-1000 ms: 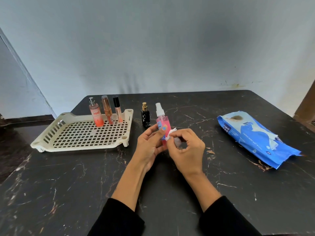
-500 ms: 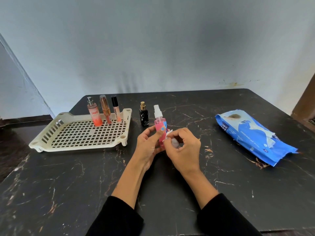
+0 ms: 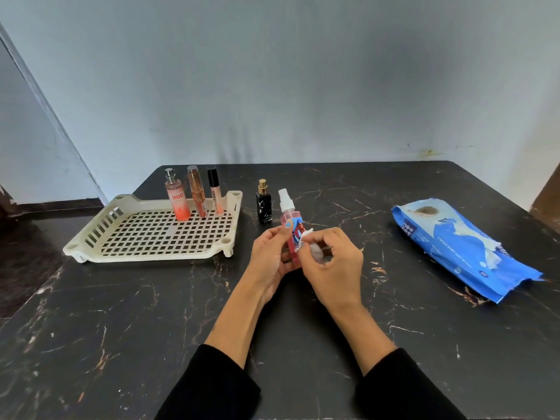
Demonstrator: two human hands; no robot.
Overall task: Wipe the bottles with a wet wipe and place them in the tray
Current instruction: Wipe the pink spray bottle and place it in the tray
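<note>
Centre frame, the left hand (image 3: 269, 256) curls its fingers around the pink spray bottle (image 3: 290, 228), holding it upright just above the counter (image 3: 121, 328), steadying it for the rub. The right hand (image 3: 333, 268) pinches a bunched wet wipe (image 3: 309, 242) against the label. Three bottles already stand in the cream tray (image 3: 91, 247), upper left; the small black bottle (image 3: 263, 203) waits beside it.

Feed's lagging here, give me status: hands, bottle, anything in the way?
Left hand grips pink spray bottle. Right hand pinches wet wipe against it. Three bottles in tray; black bottle stands outside, beside it.
</note>
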